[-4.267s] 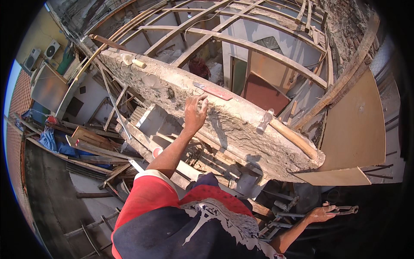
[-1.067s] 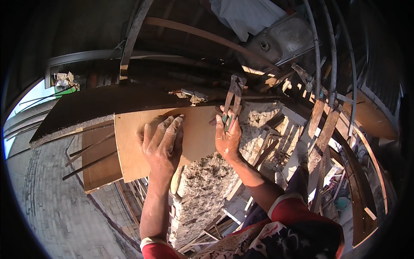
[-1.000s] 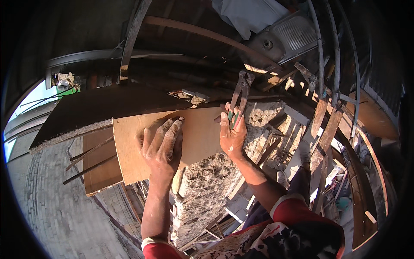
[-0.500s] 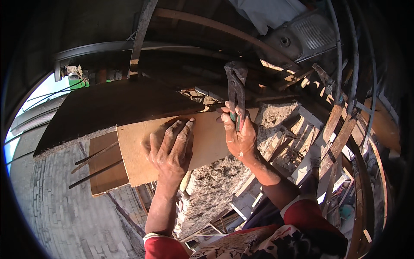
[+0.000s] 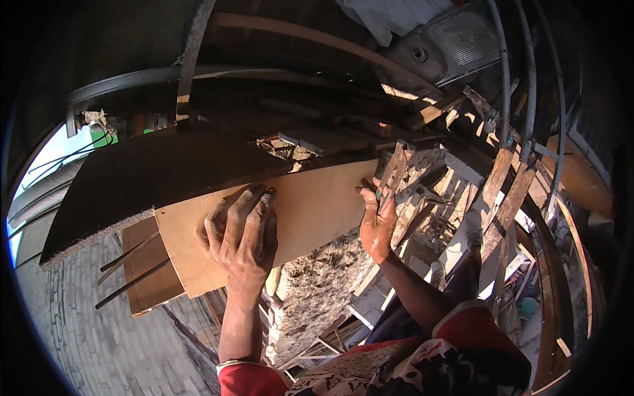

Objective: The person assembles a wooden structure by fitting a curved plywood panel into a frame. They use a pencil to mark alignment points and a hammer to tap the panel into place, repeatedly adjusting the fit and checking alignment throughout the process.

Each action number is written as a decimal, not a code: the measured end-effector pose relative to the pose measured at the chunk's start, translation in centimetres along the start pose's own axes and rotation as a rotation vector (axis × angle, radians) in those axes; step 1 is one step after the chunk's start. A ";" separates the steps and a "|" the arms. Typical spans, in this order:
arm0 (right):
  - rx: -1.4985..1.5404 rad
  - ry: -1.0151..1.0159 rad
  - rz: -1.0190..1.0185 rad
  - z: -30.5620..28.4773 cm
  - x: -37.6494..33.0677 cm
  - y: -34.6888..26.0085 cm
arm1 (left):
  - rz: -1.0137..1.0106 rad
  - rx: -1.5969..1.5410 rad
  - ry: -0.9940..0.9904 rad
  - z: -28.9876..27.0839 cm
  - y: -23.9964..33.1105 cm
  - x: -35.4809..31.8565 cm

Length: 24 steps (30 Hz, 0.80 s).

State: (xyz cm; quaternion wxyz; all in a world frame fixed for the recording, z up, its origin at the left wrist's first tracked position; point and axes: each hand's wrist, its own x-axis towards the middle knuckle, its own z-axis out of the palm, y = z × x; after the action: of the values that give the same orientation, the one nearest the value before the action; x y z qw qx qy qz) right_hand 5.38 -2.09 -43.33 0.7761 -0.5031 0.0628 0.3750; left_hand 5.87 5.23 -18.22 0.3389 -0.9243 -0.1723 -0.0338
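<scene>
My right hand (image 5: 378, 228) is closed around the handles of a pair of rusty metal pincers (image 5: 397, 165), green showing at the grip. Their head points up, beside the right end of a pale plywood board (image 5: 317, 211). On the board's left half lies my left hand (image 5: 241, 234), fingers bent and drawn together, fingertips near its far edge. A small dark spot shows at those fingertips, too small to name; the thumb is mostly hidden. The board overlaps a dark panel (image 5: 158, 168) that reaches off to the left.
Below the board is a rough broken masonry ledge (image 5: 317, 297). Dark rods (image 5: 132, 280) stick out over a brown sheet at left, above a brick-patterned surface (image 5: 86, 330). Wooden beams and metal bars (image 5: 508, 204) stand at right. A metal sink (image 5: 456, 46) sits at the far right.
The pincers have swung down and right from upright above the board, with my right hand lower. My left hand stays on the board. The whole view has shifted slightly.
</scene>
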 end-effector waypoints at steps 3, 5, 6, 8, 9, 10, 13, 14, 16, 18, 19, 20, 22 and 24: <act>-0.079 0.055 -0.072 2.1 -0.4 0.4 | -0.013 0.001 -0.038 -0.3 0.1 0.5; 0.069 -0.008 0.033 1.3 -0.6 0.6 | -0.011 -0.009 -0.060 -0.6 -0.2 0.2; 0.145 -0.037 0.084 0.7 -0.4 0.7 | -0.017 0.012 -0.069 -0.5 -0.3 0.1; 0.012 -0.059 0.035 -0.1 -0.3 0.5 | -0.021 0.053 -0.086 -0.4 -0.1 0.2; -0.034 -0.080 0.023 -0.2 -0.2 -0.1 | -0.027 0.053 -0.086 -0.3 0.0 0.3; -0.080 -0.100 0.011 -0.2 -0.2 -0.7 | -0.024 0.068 -0.081 -0.2 -0.1 0.3; -0.158 -0.167 -0.038 -0.3 -0.9 -1.9 | -0.026 0.091 -0.064 -0.2 -0.1 0.0; -0.151 -0.194 -0.059 -0.3 -1.1 -2.5 | -0.025 0.093 -0.061 -0.1 0.0 0.1; -0.136 -0.250 -0.103 -0.1 -1.9 -3.5 | -0.023 0.102 -0.063 -0.1 0.1 0.4; -0.028 -0.291 -0.149 0.3 -2.8 -3.1 | -0.021 0.111 -0.066 -0.1 0.2 0.6; -0.036 -0.366 -0.059 0.2 -3.3 -3.1 | -0.024 0.103 -0.057 0.0 0.2 0.8; -0.046 -0.445 0.035 0.1 -3.7 -3.4 | -0.031 0.096 -0.052 0.0 0.2 0.8; -0.154 -0.485 -0.360 0.1 -3.7 -4.3 | -0.039 0.082 -0.044 0.0 0.3 0.9; -0.207 -0.538 -0.385 0.5 -4.0 -5.0 | -0.033 0.071 -0.039 -0.1 0.4 1.2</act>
State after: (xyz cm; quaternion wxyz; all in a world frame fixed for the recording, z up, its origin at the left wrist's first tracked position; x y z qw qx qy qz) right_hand 5.59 -4.86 -37.52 0.7663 -0.4649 -0.2784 0.3451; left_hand 7.10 5.23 -18.14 0.3676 -0.9091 -0.1951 -0.0153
